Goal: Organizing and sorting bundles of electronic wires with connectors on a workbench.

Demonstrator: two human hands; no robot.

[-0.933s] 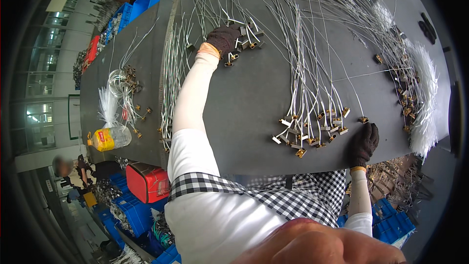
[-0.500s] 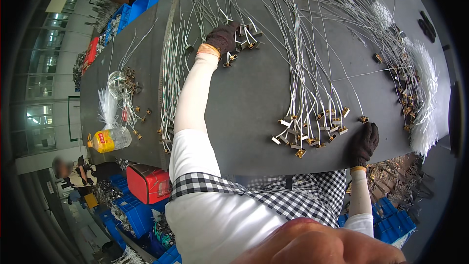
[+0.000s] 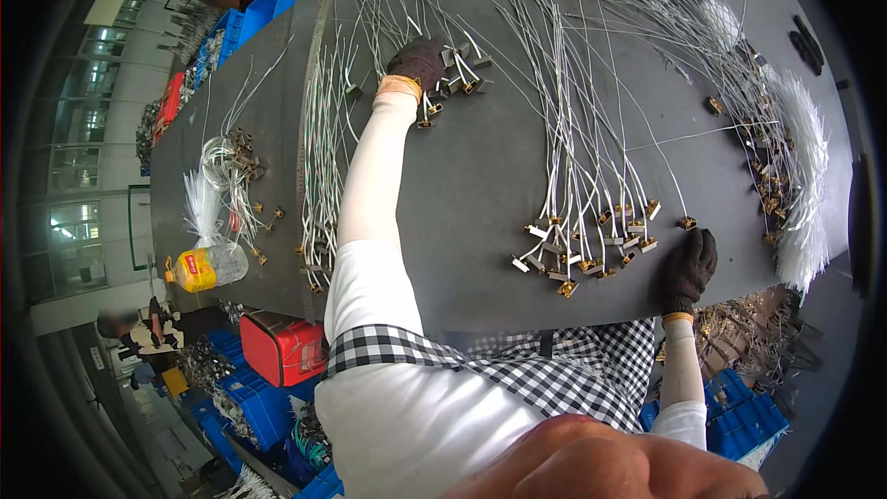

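My left hand (image 3: 416, 65), in a dark knit glove, is at the far middle of the table on a cluster of small metal connector pieces (image 3: 469, 85) with thin wires. Its fingers blend into the dark glove and the pieces, so their grip cannot be made out. Low on the right lies my right hand (image 3: 688, 273), gloved alike, fingers stretched forward. Its fingertips are at a single brass-coloured connector (image 3: 686, 223) with one long wire. Left of it is a spread bunch of wired connectors (image 3: 565, 254), their wires running to the far side.
At the right edge lie more wired connectors (image 3: 767, 176) beside clear plastic strips (image 3: 802, 176). Pale twisted wires (image 3: 321, 148) line a ridge on the left. Beyond are coiled wires (image 3: 222, 162) and a plastic bottle (image 3: 208, 267). A red box (image 3: 277, 349) stands below the table edge.
My left hand has shifted slightly left and toward the wrist side at the far cluster. My right hand and the near bunch stay almost as they were.
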